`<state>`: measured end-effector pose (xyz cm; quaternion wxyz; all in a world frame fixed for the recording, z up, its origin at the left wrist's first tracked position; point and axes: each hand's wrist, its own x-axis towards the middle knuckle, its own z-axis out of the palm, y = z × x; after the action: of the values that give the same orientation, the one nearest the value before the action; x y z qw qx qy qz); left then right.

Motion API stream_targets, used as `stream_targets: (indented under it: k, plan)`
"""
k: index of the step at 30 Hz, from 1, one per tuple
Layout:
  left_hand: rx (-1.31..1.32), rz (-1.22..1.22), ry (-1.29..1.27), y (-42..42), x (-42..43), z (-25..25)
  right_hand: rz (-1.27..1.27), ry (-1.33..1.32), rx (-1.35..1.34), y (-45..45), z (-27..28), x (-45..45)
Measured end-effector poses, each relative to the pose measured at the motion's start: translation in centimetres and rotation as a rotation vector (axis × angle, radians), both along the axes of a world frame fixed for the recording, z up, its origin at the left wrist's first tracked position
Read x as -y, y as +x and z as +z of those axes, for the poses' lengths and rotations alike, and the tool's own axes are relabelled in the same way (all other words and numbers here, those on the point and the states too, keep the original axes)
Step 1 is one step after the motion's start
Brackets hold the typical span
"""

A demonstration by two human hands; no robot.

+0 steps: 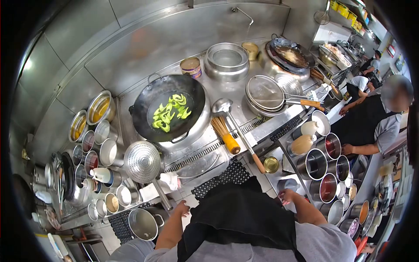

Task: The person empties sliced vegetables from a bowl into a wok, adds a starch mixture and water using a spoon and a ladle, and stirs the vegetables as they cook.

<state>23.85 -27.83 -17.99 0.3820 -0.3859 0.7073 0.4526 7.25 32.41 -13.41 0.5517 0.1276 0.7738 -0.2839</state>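
Observation:
My left hand (182, 209) hangs beside my black apron (238, 205), loosely open with bent fingers and nothing visible in it. Close to it is the handle of a perforated skimmer (142, 161). On my other side, my right hand (286, 196) is at the apron's edge, fingers loosely bent, with no tool visible in it. A grey container (288, 184) sits just beyond that hand. Green vegetable pieces (170, 112) lie in the black wok (142, 102) on the stove. A ladle (238, 131) and a bamboo brush (225, 134) rest along the stove's front.
Pots of sauces (91, 160) crowd the left side, below two bowls of yellow liquid (99, 107). A metal pot (227, 61) and strainers (264, 92) stand at the back. Sauce pots (327, 187) line the right counter, where a co-worker (371, 118) stands. A tap (244, 15) projects from the wall.

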Motion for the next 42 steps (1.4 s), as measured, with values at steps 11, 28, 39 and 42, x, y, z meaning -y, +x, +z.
stream_targets:
  k: [11,28,39,42]
  plan:
    - [-0.179,0.410,0.027,-4.3,-0.8,-2.9,-0.262,-0.049,-0.259,-1.9,3.7,-1.2]
    - [0.101,-0.054,0.500,-4.2,-8.8,-2.1,-0.139,0.010,-0.231,0.1,6.6,-2.5]
    - [-0.169,-0.275,0.201,0.6,-8.2,-2.8,0.010,-0.060,-0.220,-1.6,4.8,-0.7]
    - [-0.182,-0.091,0.111,0.9,-7.6,-0.6,0.123,-0.094,-0.278,-2.4,2.2,-1.2]
